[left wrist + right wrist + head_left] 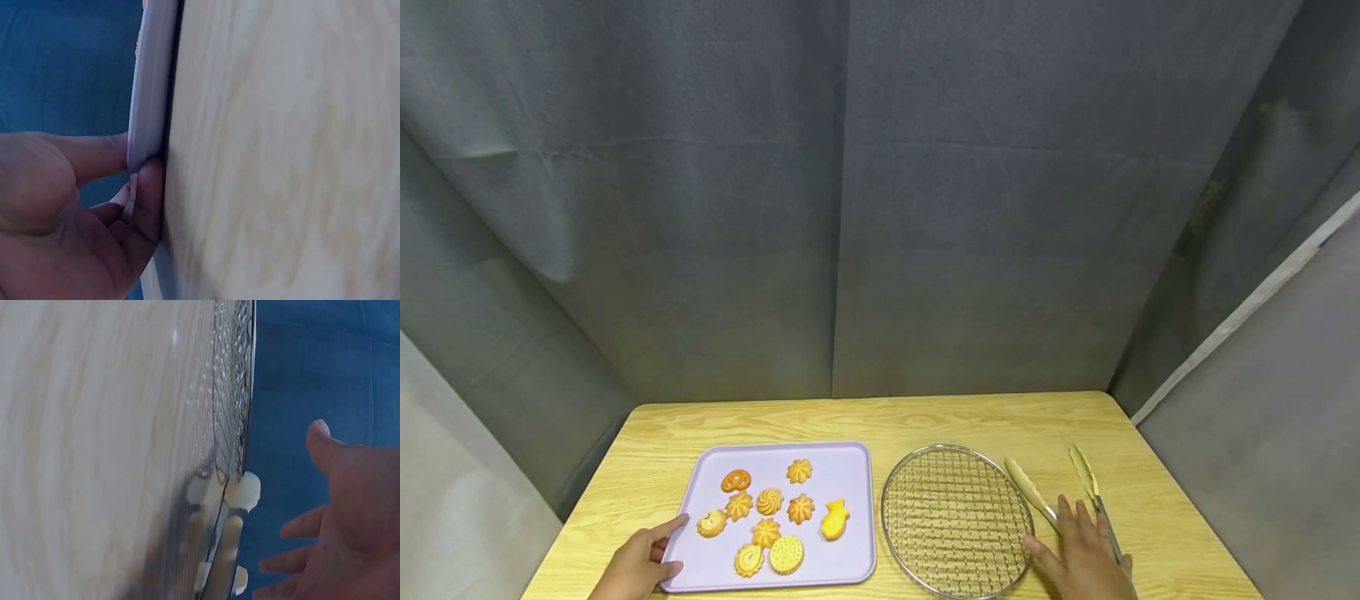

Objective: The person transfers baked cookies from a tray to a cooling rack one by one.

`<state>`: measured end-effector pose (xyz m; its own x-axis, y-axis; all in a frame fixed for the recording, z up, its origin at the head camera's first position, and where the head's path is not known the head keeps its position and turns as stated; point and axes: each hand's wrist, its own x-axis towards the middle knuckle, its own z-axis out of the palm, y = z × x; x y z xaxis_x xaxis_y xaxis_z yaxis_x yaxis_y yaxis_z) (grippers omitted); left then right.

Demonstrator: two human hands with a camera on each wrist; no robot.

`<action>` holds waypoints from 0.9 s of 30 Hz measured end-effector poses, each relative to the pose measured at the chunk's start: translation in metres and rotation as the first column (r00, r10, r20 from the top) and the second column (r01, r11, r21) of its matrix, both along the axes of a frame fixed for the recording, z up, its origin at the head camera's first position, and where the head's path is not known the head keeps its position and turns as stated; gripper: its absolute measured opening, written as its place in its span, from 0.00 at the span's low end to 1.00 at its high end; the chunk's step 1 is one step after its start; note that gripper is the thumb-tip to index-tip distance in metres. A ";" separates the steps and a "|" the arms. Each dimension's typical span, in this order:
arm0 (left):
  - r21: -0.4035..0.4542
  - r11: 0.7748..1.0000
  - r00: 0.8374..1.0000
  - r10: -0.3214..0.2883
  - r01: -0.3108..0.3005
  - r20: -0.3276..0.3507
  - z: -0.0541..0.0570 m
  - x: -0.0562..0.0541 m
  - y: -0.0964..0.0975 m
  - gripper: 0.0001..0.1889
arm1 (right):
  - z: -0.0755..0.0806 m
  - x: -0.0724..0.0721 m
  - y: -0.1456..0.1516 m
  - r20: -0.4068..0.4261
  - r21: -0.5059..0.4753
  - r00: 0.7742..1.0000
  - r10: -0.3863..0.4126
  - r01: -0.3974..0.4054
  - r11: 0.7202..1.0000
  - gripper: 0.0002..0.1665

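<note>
In the head view a lilac tray [842, 467] holds several toy-like cookies: a pretzel [736, 481], a yellow fish-shaped cookie [835, 520], a round dotted cookie [786, 555] and flower-shaped cookies [801, 508]. My left hand [634, 562] is at the tray's left edge; the left wrist view has the rim [150, 94] pinched between thumb and fingers. To the right lies a round wire rack [957, 521]. Fingers spread, my right hand [1086, 554] is above the tongs [1084, 471], which lie splayed, with cream tips. In the right wrist view that hand [356, 519] holds nothing.
A light wooden table [985, 417] carries everything. Grey curtains [842, 208] hang behind its far edge, and pale panels [1262, 400] stand at both sides. The rack's rim sits close to the tray's right edge.
</note>
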<state>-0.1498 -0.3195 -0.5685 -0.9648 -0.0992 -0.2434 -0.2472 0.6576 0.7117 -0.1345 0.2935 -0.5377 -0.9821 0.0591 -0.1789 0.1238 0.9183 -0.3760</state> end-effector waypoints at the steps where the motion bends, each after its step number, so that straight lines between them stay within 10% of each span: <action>1: -0.003 1.000 1.000 -0.003 0.003 -0.005 0.000 0.000 0.000 0.36 | 0.000 0.000 0.003 0.011 -0.002 1.000 -0.010 0.010 1.000 0.64; 27: -0.009 1.000 1.000 -0.001 0.001 -0.022 -0.002 0.001 -0.002 0.35 | -0.017 0.000 0.033 0.015 -0.033 0.999 -0.045 0.046 0.998 0.69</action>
